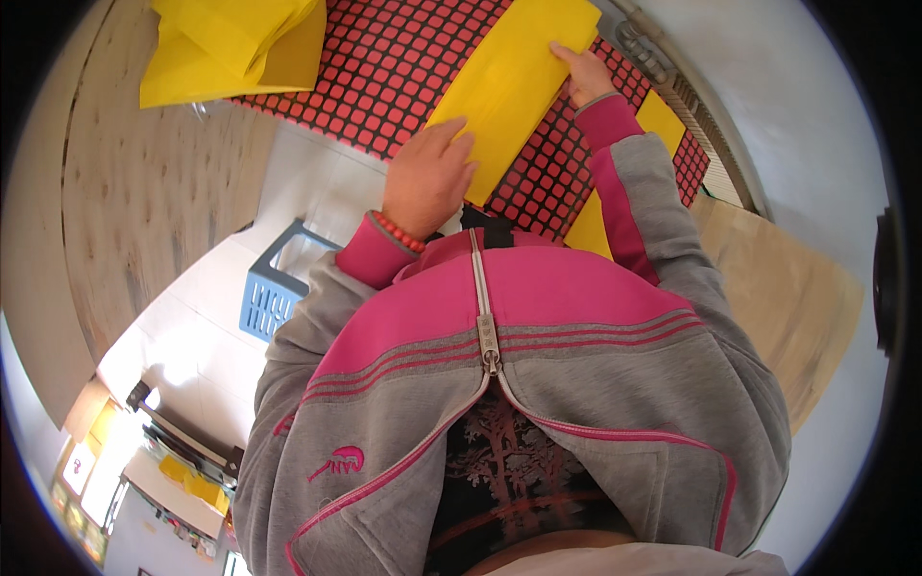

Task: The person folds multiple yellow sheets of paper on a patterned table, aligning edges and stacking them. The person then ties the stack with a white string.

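A long folded yellow sheet (509, 86), cloth or paper I cannot tell, lies slantwise on the red-and-black patterned cover (384, 67). My left hand (432, 176), with a red bead bracelet at the wrist, rests at the sheet's left edge, its fingers apart and laid on the yellow surface. At the far right edge my right hand (586, 77) pinches the sheet, with a digit on top and the others partly hidden. More yellow pieces (661, 120) show to the right of my right forearm and beneath it.
A heap of yellow sheets (235, 48) sits at the far left of the cover. A blue plastic basket (269, 288) stands lower on the left. Wooden boards (163, 163) flank both sides, and a pipe and wall (768, 86) border the right.
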The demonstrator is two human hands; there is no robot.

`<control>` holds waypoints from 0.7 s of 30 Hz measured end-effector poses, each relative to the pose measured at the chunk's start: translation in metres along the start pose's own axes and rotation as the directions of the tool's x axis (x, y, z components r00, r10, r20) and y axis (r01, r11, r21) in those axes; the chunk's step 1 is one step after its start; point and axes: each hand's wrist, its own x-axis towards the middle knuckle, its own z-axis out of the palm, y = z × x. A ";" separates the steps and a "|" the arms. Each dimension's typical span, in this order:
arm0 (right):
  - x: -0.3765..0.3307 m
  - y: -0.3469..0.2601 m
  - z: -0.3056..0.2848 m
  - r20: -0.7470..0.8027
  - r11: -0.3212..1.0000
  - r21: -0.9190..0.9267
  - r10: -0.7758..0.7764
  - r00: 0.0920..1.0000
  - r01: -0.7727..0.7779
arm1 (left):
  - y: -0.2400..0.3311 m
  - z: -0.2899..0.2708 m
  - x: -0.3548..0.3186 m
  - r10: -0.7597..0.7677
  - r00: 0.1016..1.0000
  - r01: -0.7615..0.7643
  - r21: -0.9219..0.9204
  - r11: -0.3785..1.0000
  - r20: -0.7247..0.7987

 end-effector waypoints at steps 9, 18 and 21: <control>-0.011 -0.017 -0.005 -0.098 0.993 -0.045 0.108 0.989 -0.113 | -0.006 0.058 0.036 -0.009 0.929 -0.076 0.217 0.973 0.370; -0.047 -0.019 0.030 0.297 0.056 -0.870 -0.733 0.612 0.490 | -0.010 0.072 0.029 -0.052 0.916 -0.057 0.255 0.965 0.399; -0.047 -0.001 0.047 0.399 -0.043 -0.880 -0.610 0.685 0.474 | -0.008 0.077 0.027 -0.063 0.910 -0.069 0.299 0.952 0.410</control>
